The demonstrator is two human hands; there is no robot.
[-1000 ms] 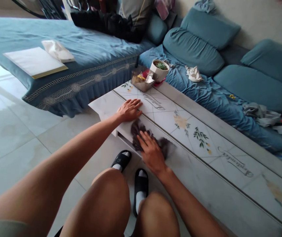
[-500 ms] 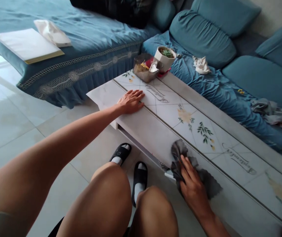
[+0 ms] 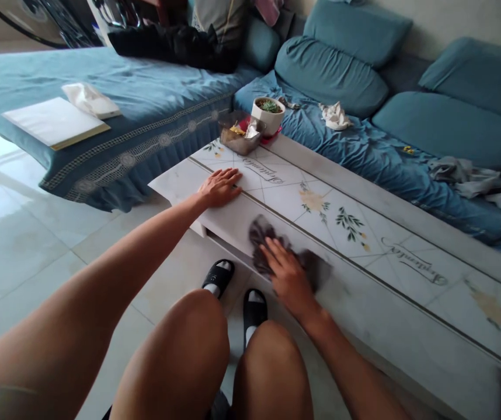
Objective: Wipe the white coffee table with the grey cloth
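Observation:
A long white coffee table (image 3: 390,204) with flower prints and script lettering runs from the centre to the lower right. My left hand (image 3: 219,186) lies flat on its left end, fingers stretched out. My right hand (image 3: 289,277) presses down on a dark grey cloth (image 3: 263,230) near the table's front edge, fingers spread over it. The cloth bunches out on both sides of the hand.
A glass bowl of snacks (image 3: 238,133) and a white pot with a small succulent (image 3: 268,114) stand at the table's far left end. A blue sofa (image 3: 377,146) with cushions, crumpled tissue (image 3: 334,115) and clothes lies behind. A white pad (image 3: 55,121) and tissue pack (image 3: 89,99) rest on the left sofa.
My right hand slid the cloth to the right along the front edge, then back left toward my left hand. My left hand stayed put.

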